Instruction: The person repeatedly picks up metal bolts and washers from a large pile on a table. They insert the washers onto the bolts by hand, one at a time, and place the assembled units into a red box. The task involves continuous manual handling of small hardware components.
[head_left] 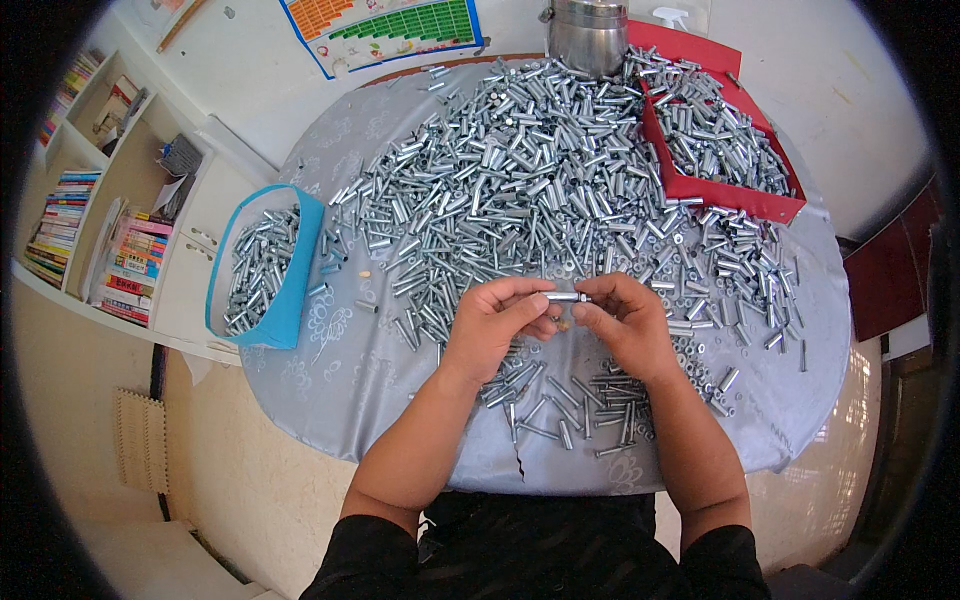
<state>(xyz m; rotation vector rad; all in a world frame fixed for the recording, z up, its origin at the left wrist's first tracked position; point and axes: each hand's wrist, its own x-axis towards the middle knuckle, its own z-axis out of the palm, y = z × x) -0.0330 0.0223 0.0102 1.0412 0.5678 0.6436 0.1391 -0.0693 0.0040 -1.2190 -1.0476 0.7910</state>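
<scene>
In front of my body, my left hand (505, 318) pinches a shiny metal sleeve anchor (563, 297) between thumb and fingers, holding it roughly level. My right hand (622, 318) closes on its right end, where a darker collar or nut shows; the fingertips hide the detail there. Below my hands lie several loose bolts (585, 405) with long thin shanks. Small nuts and washers (690, 350) are scattered beside my right wrist. Beyond my hands spreads a large heap of metal sleeves and bolts (530, 160).
On the left stands a blue fabric bin (292, 290) with metal sleeves in it. A red box (735, 202) at the far right holds more. A steel canister (588, 38) is at the back. Everything rests on a grey cloth-covered table (300, 395). A bookshelf (165, 260) stands left.
</scene>
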